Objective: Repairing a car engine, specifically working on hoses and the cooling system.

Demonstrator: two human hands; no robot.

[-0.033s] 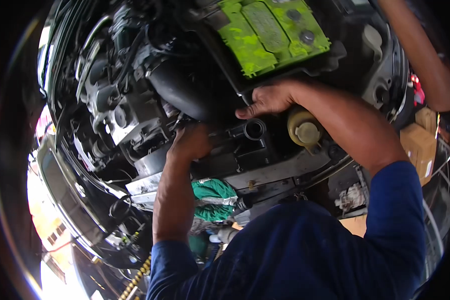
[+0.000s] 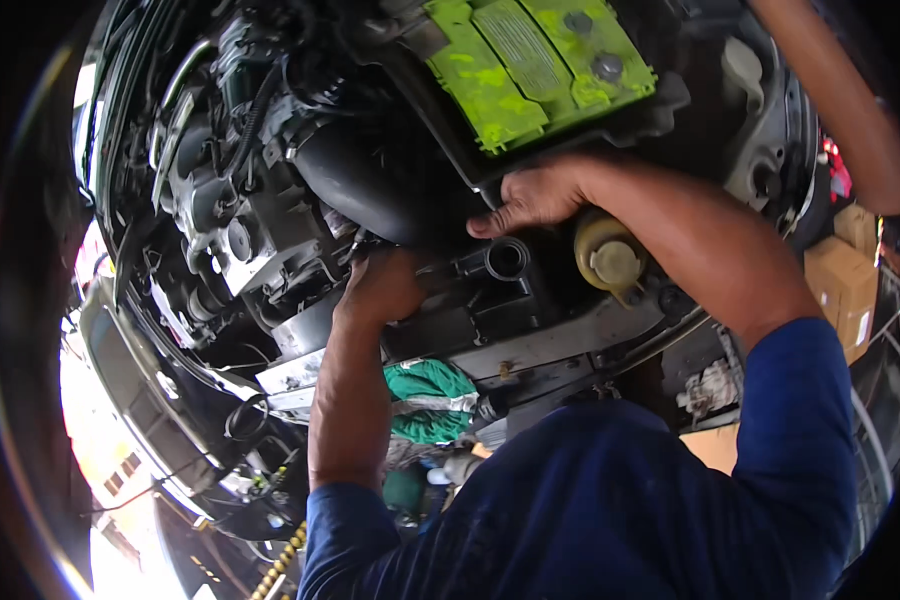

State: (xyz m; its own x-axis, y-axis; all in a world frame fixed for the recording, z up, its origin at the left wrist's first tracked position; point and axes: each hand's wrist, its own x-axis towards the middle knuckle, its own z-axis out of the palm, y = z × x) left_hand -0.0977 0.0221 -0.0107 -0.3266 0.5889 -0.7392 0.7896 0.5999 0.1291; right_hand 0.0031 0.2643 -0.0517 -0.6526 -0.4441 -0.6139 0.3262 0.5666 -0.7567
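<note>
My left hand (image 2: 385,285) reaches into a dark gap in the engine bay, below a thick black air hose (image 2: 355,185). Its fingers look curled around something low in the gap, but their tips are hidden. To its right, my right hand (image 2: 542,198) is pressed in under the front edge of the black battery tray (image 2: 440,125). Its thumb sticks out to the left; the other fingers are mostly hidden. A bright yellow-green battery (image 2: 540,70) sits in the tray. Between and below the hands is a round black open neck (image 2: 508,258), beside a yellowed reservoir (image 2: 610,262) with a cap.
Engine parts (image 2: 240,245) crowd the left side. A metal crossbar (image 2: 560,340) runs in front of me, with a green cloth (image 2: 430,400) below it. Another person's arm (image 2: 845,110) comes in at upper right. Cardboard boxes (image 2: 840,290) stand at the right.
The whole view has shifted very slightly. Both hands stay in nearly the same places against the engine parts.
</note>
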